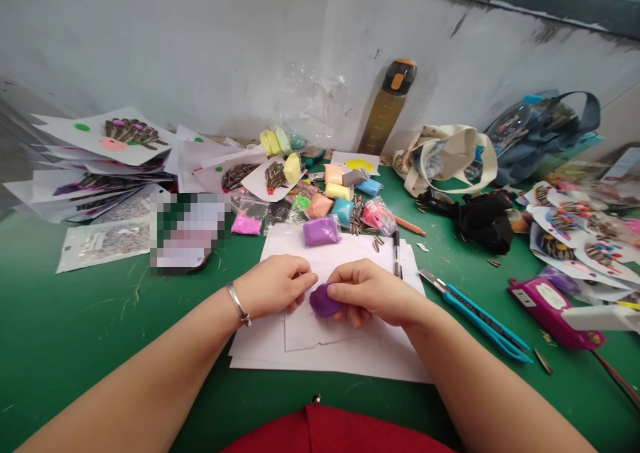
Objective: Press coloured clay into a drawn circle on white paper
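The right hand (373, 291) has a purple clay lump (324, 302) pinched thumb-to-fingers over white paper (310, 336), probably to keep it off the green surface (125, 326). Left hand (280, 283) curls just beside it; can't tell if that grip's holding anything.

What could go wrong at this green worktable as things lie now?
The long, blue plastic utility knife lies beside the right forearm, its metal blade apparently out; a sideways reach might nick skin.

Loose, striped sunflower seeds lie on the white paper sheets; one could stick to the soft-looking purple clay lump if it's set down there.

The right hand pinches that lump, so squeezing too hard might distort it.
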`<control>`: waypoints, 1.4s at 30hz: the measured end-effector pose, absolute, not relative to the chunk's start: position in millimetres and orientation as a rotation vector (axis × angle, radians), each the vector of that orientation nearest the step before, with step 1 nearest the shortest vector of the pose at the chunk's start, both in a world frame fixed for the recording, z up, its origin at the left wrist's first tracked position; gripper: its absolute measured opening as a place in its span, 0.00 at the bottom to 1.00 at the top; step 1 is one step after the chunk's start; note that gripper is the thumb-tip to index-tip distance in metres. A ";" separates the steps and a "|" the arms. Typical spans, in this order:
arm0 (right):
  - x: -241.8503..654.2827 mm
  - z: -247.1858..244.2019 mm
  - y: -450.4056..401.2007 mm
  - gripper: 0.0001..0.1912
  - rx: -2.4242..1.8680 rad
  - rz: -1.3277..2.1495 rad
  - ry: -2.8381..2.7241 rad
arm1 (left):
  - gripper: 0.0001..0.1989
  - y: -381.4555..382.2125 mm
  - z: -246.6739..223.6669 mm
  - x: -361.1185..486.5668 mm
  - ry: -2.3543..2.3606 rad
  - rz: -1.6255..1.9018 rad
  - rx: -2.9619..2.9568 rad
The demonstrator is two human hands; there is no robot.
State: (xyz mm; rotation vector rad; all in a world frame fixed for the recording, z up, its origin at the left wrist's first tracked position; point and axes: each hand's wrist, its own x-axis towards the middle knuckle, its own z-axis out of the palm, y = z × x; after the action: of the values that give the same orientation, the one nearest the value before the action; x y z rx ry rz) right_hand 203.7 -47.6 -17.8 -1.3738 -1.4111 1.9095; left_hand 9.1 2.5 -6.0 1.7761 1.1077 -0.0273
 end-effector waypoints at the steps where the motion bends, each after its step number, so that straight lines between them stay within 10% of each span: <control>1: 203.8 -16.9 -47.9 0.12 -1.359 1.931 -1.396 | 0.15 2.4 -5.4 9.2 1.105 -0.026 1.776; 42: 211.0 -27.6 -50.4 0.09 -1.745 1.555 -1.692 | 0.04 -3.5 -4.1 13.5 1.163 -0.159 2.141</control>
State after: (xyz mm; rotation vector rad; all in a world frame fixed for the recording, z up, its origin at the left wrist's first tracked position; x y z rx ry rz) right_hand 211.0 -50.4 -27.6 -1.7447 -1.6920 1.5551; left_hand 13.5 -3.5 -4.1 2.1412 1.1631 -0.1586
